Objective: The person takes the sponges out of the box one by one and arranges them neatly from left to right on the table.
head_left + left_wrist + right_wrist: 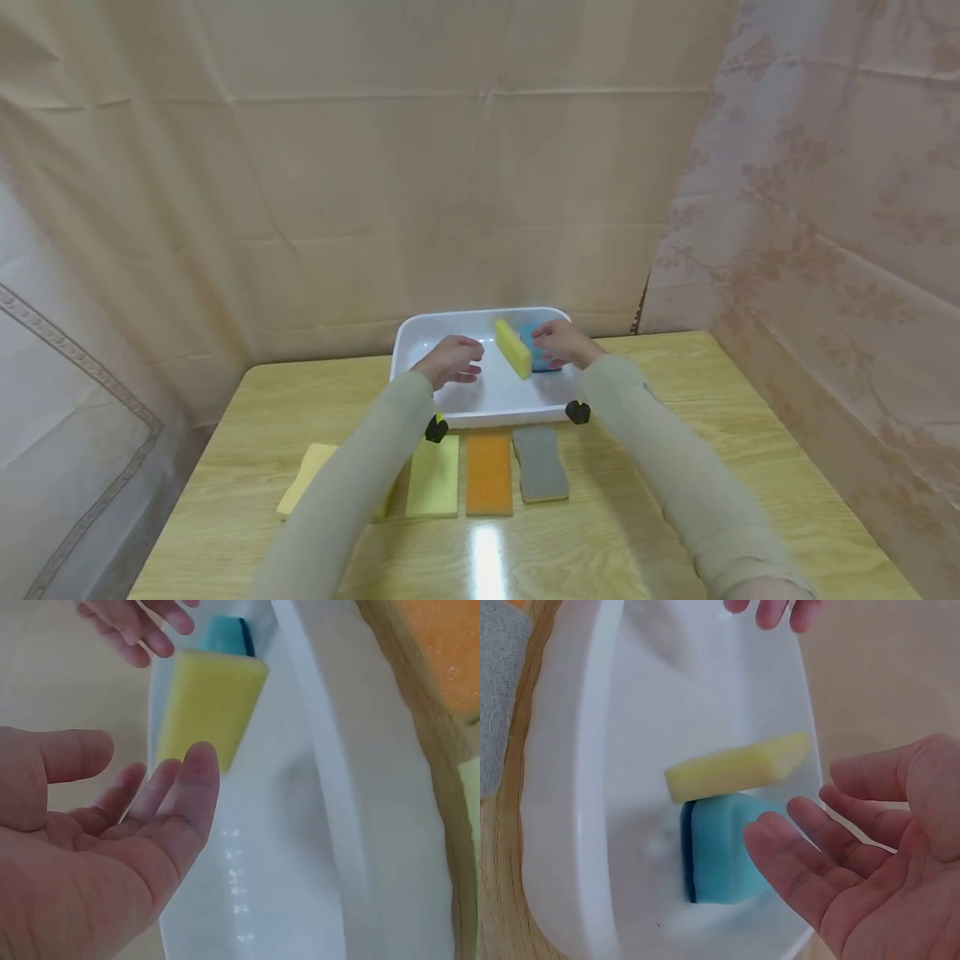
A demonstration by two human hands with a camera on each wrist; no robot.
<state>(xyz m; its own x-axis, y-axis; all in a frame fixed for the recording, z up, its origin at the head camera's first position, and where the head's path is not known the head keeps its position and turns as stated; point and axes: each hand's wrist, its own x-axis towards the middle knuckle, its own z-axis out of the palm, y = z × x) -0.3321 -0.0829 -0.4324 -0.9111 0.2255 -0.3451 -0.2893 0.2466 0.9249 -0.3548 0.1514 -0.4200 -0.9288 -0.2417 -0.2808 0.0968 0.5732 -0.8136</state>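
Note:
A yellow sponge [513, 348] is tilted on edge in the white tray [487, 412], next to a blue sponge [731, 847] with a dark blue layer. My left hand [453, 360] hovers over the tray's left part, fingers loosely bent and holding nothing. A gap separates it from the yellow sponge in the head view. On the other side, my right hand [567, 342] is beside the blue sponge with its fingers spread and slightly bent. Its fingertips overlap the blue sponge in the right wrist view; whether they touch it I cannot tell.
In front of the tray on the wooden table [637, 517] lie a pale yellow sponge pad [433, 479], an orange pad [489, 473] and a grey wavy-edged sponge [541, 463]. Another yellow sponge [307, 477] is partly behind the left sleeve. Beige cloth [465, 167] hangs behind the tray.

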